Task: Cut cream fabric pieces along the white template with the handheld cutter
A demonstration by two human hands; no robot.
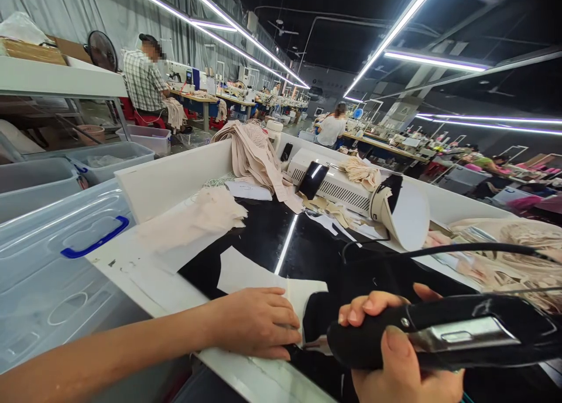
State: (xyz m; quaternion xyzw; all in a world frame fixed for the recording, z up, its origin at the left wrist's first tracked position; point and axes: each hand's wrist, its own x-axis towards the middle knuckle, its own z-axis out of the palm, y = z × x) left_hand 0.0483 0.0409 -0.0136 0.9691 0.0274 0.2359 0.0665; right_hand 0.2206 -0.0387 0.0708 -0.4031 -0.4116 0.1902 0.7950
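My left hand (257, 322) lies flat, fingers stretched out, over the near edge of a pale curved-cut piece (250, 274) on the glossy black tabletop (267, 233). My right hand (404, 362) is wrapped round a black corded hand tool (443, 333) with a silver metal lever on its side. The rounded front of the tool points left toward my left hand, and a narrow tip shows just beside my fingers. Whether that tip touches the pale piece, I cannot tell. A black cord (439, 251) arches above the tool.
Light fabric pieces (197, 216) lie at left, and a beige stack (254, 151) hangs over the back edge. A phone (312, 179) leans on a white slotted machine (329, 183). Beige fabric (518, 239) is piled right. Plastic bins (65, 262) stand left. Several people sit at sewing tables beyond.
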